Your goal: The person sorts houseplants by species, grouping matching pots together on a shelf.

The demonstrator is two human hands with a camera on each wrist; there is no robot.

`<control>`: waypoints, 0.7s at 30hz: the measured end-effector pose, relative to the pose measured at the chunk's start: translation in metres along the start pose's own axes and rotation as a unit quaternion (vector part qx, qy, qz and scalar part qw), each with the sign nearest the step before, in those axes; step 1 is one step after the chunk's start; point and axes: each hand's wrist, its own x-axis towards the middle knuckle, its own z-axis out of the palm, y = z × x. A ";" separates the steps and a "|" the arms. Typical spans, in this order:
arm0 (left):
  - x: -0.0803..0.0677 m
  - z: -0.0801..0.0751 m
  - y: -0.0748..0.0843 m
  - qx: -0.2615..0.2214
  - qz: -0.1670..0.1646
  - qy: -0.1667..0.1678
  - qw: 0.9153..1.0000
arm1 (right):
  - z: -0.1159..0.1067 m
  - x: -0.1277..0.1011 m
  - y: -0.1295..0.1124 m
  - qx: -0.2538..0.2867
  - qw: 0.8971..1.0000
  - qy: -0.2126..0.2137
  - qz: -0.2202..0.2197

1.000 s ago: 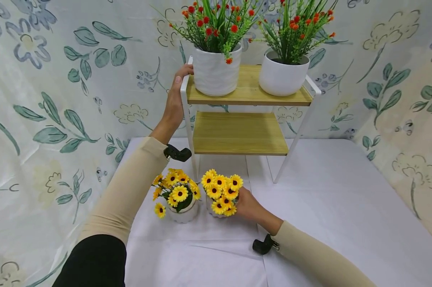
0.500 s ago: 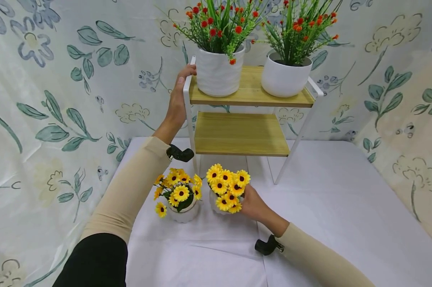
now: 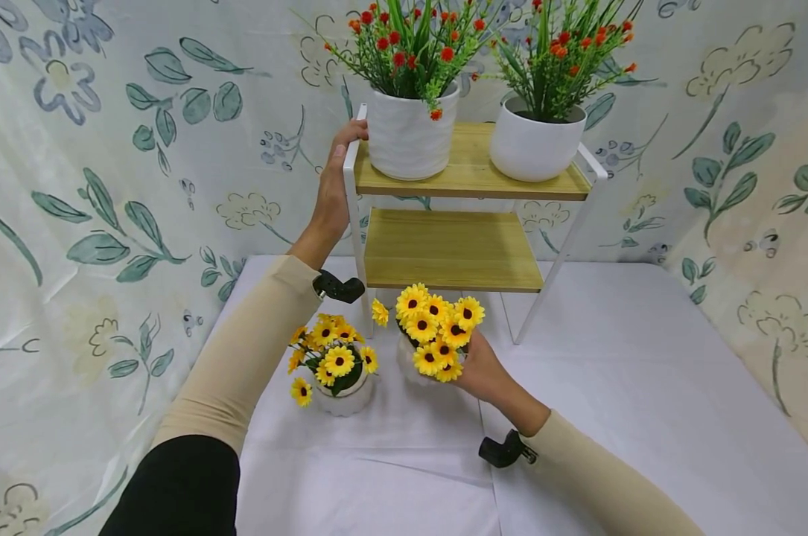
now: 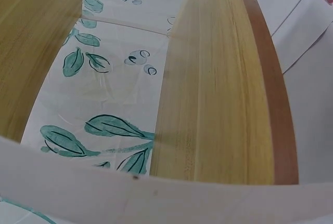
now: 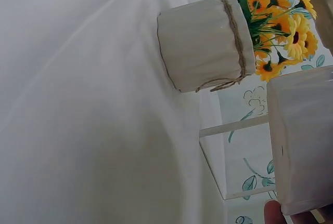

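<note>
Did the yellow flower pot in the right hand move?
Yes. In the head view, the flower pot moved up and right; its flowers now reach the front edge of the lower shelf.

White-clothed tbl point(image 3: 645, 417) w/ 2-tier shelf point(image 3: 452, 249) & yellow-fl. pot point(image 3: 343, 400), top tier point(image 3: 472, 160) w/ ribbed pot point(image 3: 413, 138) & smooth pot point(image 3: 536, 147)

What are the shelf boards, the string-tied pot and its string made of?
Shelf boards: probably wood or wood-look board, smooth, as straight grain lines show.
String-tied pot: perhaps ceramic or cement; it looks pale and matt.
String: maybe natural twine, since it looks brown and rough.
</note>
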 end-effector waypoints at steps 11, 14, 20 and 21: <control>0.001 0.002 0.000 -0.006 -0.005 0.004 1.000 | 0.000 0.009 -0.017 -0.003 0.999 0.023 -0.047; 0.000 0.002 -0.001 -0.004 -0.009 0.007 1.000 | 0.000 0.012 -0.021 -0.008 0.998 0.025 -0.057; -0.001 0.002 -0.003 0.003 -0.010 0.008 1.000 | -0.002 0.018 -0.030 -0.009 0.996 0.030 -0.082; -0.001 0.002 -0.005 0.004 -0.009 0.007 1.000 | -0.002 0.019 -0.032 -0.009 0.996 0.031 -0.082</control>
